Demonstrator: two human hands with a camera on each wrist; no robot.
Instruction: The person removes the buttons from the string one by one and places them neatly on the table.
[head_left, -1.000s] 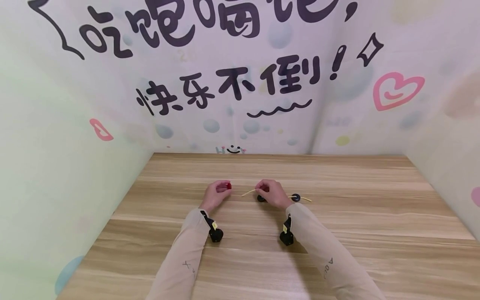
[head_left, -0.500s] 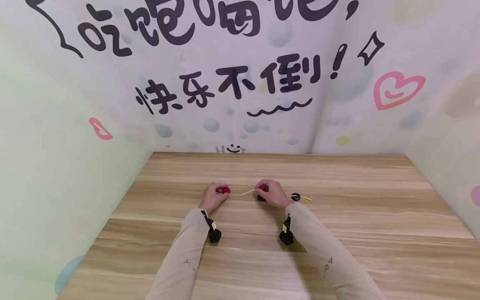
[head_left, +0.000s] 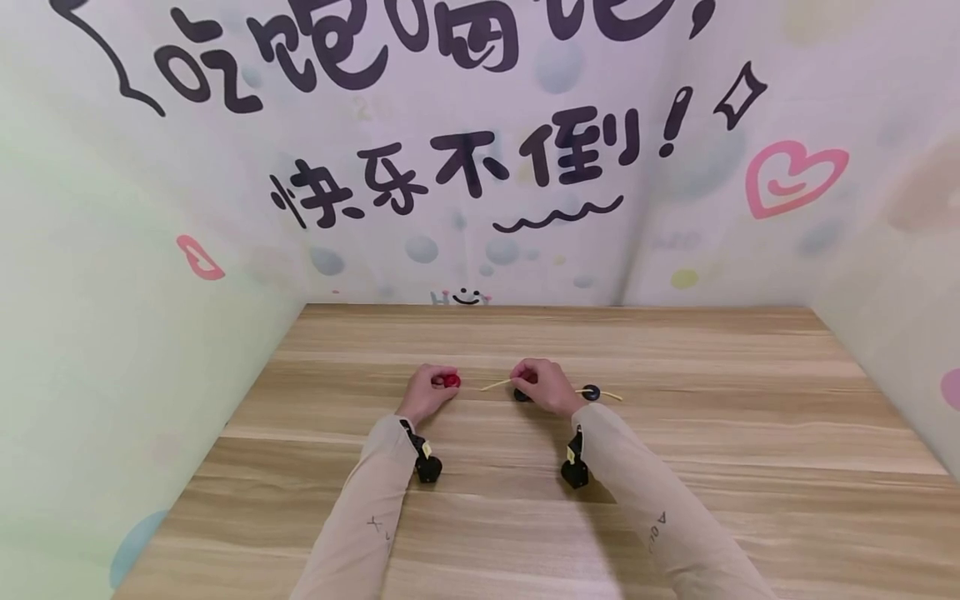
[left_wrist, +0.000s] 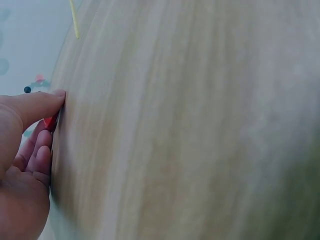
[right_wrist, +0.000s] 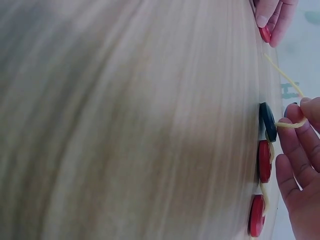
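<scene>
Between thumb and fingers, my left hand [head_left: 424, 392] pinches a red button [head_left: 452, 381] at the table top. It looks like a large flat disc, mostly hidden behind the thumb in the left wrist view. To the right, my right hand [head_left: 547, 387] pinches a yellow string [head_left: 495, 384], whose free end points left toward the red button, apart from it. In the right wrist view the string runs through a dark button [right_wrist: 268, 122] and on along two red buttons, a nearer one [right_wrist: 257, 216] and a middle one [right_wrist: 264, 161]. These stand tilted on the table below the right hand.
Another dark button [head_left: 592, 392] lies on the string right of the right wrist, with the other string end past it. The wooden table [head_left: 495, 533] meets a printed cloth wall [head_left: 480, 250] at the back. Cloth walls also flank it left and right.
My left hand has lowered slightly and turned the red button, so more of its face shows. The right hand and the string have stayed nearly still.
</scene>
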